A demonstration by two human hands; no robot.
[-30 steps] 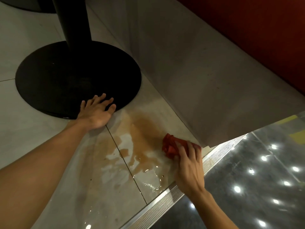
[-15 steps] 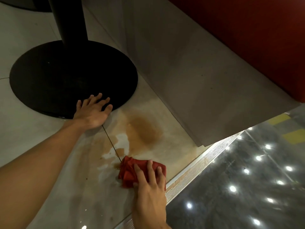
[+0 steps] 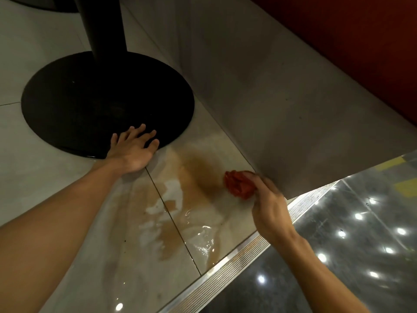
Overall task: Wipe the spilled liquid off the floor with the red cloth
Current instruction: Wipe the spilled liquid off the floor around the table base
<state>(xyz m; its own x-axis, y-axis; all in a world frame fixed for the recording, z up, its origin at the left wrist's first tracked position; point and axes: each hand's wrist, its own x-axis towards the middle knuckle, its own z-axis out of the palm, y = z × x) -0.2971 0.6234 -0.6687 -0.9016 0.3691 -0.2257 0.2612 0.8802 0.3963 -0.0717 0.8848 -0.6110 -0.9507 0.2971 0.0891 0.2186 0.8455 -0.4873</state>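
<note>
While left hand lies spread on the table base, right hand pinches red cloth beside wall.

no readable text, no labels, no brands, no numbers, no signs

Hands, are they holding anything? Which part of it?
The right hand grips the bunched red cloth by its right side. The left hand holds nothing, resting flat on the black base edge.
</note>
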